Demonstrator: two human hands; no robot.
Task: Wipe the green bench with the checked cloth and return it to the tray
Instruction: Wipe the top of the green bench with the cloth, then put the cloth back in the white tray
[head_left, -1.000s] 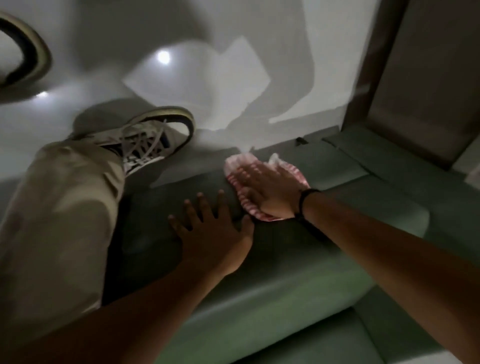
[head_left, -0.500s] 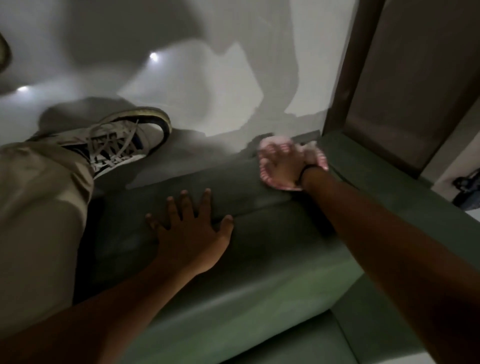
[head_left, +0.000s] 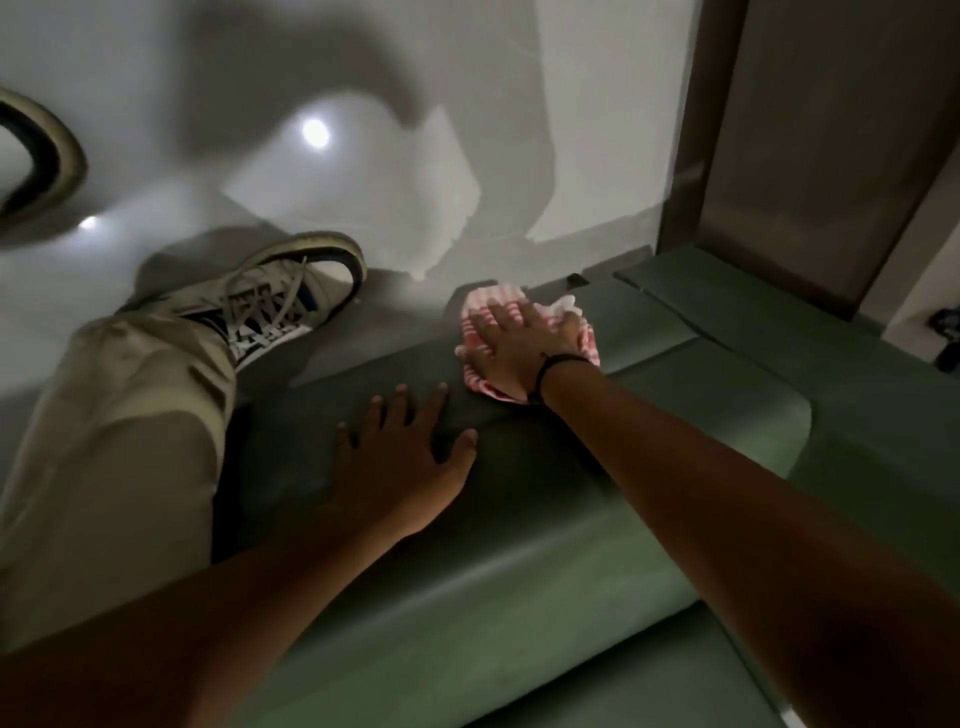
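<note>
The green bench (head_left: 519, 587) runs across the lower middle and right of the view. A red-and-white checked cloth (head_left: 488, 309) lies on the bench top near its far edge. My right hand (head_left: 524, 351) presses flat on the cloth, fingers spread, a black band on the wrist. My left hand (head_left: 405, 462) rests palm down on the bench, fingers apart, a short way nearer than the cloth and holding nothing. No tray is in view.
My leg in beige trousers (head_left: 114, 467) and a laced sneaker (head_left: 280, 306) stand on the glossy white floor left of the bench. A second shoe (head_left: 41, 156) shows at the far left. A brown panel (head_left: 810, 156) rises behind the bench at right.
My right hand slid the cloth out toward the bench's far end, then back toward me and to the left. My left hand stayed planted on the bench.
</note>
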